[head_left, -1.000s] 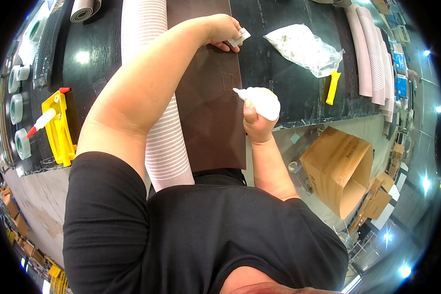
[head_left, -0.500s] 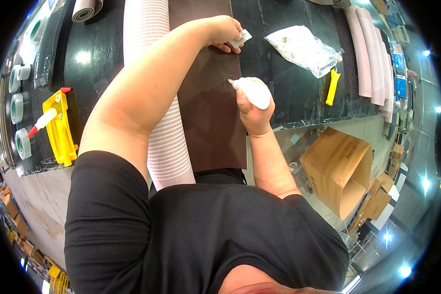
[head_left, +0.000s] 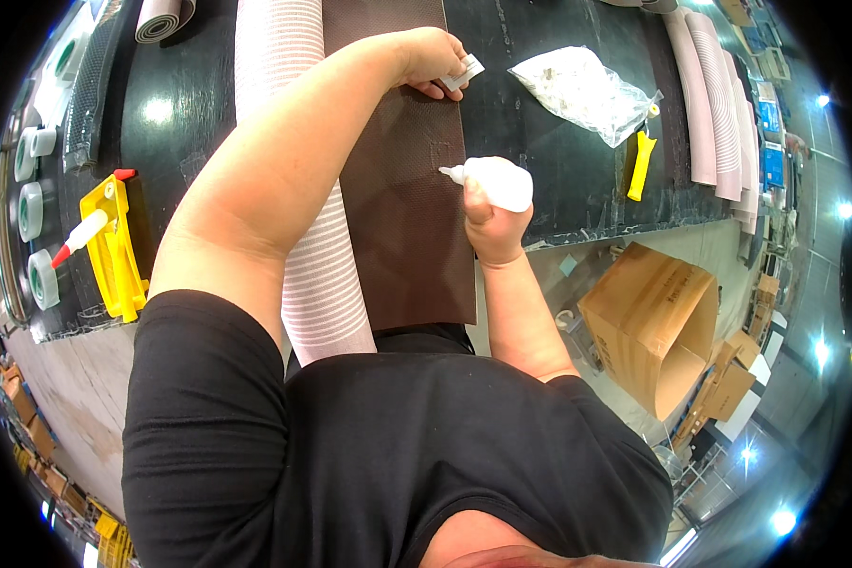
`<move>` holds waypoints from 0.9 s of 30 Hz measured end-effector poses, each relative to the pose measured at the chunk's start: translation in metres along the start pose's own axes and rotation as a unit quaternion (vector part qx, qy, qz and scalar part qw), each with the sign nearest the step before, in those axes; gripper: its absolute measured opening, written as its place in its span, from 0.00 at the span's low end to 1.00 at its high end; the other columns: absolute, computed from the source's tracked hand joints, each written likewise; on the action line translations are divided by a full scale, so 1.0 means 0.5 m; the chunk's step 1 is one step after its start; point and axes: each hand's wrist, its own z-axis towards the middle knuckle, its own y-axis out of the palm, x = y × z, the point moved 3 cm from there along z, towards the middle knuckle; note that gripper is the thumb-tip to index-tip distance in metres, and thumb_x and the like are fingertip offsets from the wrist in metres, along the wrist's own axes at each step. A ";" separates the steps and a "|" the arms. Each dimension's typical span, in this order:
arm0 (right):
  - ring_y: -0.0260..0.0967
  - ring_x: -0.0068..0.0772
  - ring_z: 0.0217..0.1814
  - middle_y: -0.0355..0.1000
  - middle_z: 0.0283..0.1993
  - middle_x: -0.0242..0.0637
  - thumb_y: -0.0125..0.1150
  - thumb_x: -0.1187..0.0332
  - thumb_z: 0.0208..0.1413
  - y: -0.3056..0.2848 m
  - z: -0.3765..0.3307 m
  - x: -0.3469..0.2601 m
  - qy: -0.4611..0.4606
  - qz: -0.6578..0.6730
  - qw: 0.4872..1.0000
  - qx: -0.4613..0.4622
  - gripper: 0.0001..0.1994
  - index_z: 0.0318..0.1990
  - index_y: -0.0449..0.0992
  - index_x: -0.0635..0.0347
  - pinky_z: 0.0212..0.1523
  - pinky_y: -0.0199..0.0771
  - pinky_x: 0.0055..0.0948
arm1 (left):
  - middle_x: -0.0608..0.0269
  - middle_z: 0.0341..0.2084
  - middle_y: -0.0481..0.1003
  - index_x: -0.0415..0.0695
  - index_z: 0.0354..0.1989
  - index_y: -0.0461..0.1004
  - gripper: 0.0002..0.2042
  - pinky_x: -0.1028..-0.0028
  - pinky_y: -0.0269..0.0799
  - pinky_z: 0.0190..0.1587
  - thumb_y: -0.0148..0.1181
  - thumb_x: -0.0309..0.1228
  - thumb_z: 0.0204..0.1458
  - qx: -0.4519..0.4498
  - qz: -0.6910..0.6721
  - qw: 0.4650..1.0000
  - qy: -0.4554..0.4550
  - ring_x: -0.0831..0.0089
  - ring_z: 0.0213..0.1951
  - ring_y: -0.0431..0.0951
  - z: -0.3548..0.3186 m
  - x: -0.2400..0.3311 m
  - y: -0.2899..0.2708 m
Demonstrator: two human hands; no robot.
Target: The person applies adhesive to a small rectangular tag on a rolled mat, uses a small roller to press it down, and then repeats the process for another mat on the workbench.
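Note:
My left hand (head_left: pixel 434 62) reaches across to the far right edge of a brown mat (head_left: pixel 402 246), fingers pinched on a small white label (head_left: pixel 467 72). Nearer to me, my right hand (head_left: pixel 497 230) is wrapped round a white squeeze bottle (head_left: pixel 500 183). The bottle's narrow nozzle points left over the mat. Just beyond the nozzle, a faint square outline (head_left: pixel 440 154) shows on the brown surface. Along the mat's left side lies its rolled part, pale pink with white stripes (head_left: pixel 327 275).
Right of the mat lie a clear plastic bag (head_left: pixel 582 93) of small white pieces and a yellow-handled tool (head_left: pixel 642 166). Rolled mats (head_left: pixel 710 104) line the far right. At left are a yellow tape dispenser (head_left: pixel 114 251), a red-tipped bottle (head_left: pixel 83 235) and tape rolls (head_left: pixel 43 279). A cardboard box (head_left: pixel 644 322) stands below.
My right hand has drawn the bottle slightly toward me and tilted it flatter, so the square outline is now uncovered. My left hand keeps the label in nearly the same place.

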 end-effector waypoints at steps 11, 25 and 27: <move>0.58 0.22 0.29 0.67 0.37 0.32 0.68 0.57 0.52 -0.066 0.035 0.037 0.287 0.751 0.595 -0.004 0.23 0.51 0.72 0.60 0.39 0.65 0.26 | 0.62 0.42 0.78 0.43 0.45 0.73 0.08 0.79 0.76 0.38 0.49 0.31 0.63 -0.021 -0.022 0.999 -0.019 0.75 0.42 0.81 -0.006 0.004 -0.005; 0.73 0.49 0.54 0.73 0.52 0.49 0.65 0.67 0.50 -0.140 0.031 0.109 0.293 0.721 0.624 0.068 0.26 0.57 0.69 0.62 0.52 0.79 0.46 | 0.62 0.42 0.76 0.42 0.43 0.72 0.07 0.78 0.75 0.43 0.51 0.29 0.60 -0.023 -0.030 0.999 -0.018 0.76 0.43 0.79 -0.004 0.001 -0.002; 0.72 0.48 0.57 0.73 0.54 0.47 0.65 0.68 0.50 -0.147 0.031 0.111 0.292 0.648 0.701 0.064 0.26 0.58 0.69 0.60 0.52 0.78 0.43 | 0.63 0.41 0.77 0.43 0.43 0.73 0.07 0.78 0.75 0.43 0.52 0.29 0.60 -0.022 -0.045 0.998 -0.025 0.76 0.43 0.79 -0.007 0.001 -0.001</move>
